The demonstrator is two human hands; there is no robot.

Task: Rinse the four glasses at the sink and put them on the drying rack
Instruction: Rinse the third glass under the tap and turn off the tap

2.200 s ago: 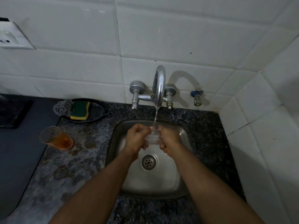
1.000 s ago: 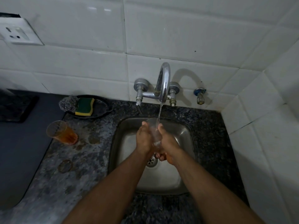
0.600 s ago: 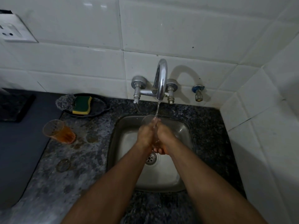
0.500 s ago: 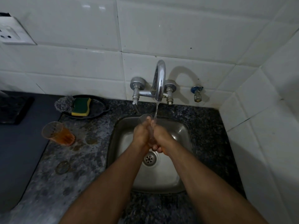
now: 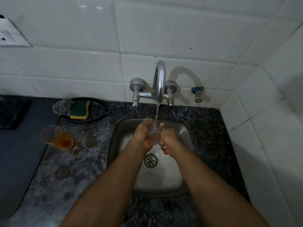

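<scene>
Rinsing step in hand. Left of frame: orange glass [image 5: 55,137] waiting on counter [image 5: 68,174]. Centre: left hand [image 5: 142,135] and right hand [image 5: 167,138], fingers curled round clear glass [image 5: 154,135] under tap [image 5: 159,82] stream, over sink [image 5: 183,182]. Next, judged: carry to rack, not in view.

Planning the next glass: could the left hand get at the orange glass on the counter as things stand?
Probably yes, once freed. The left hand grips the clear glass under the tap with the right hand. The orange glass stands left of the sink, nothing between.
</scene>
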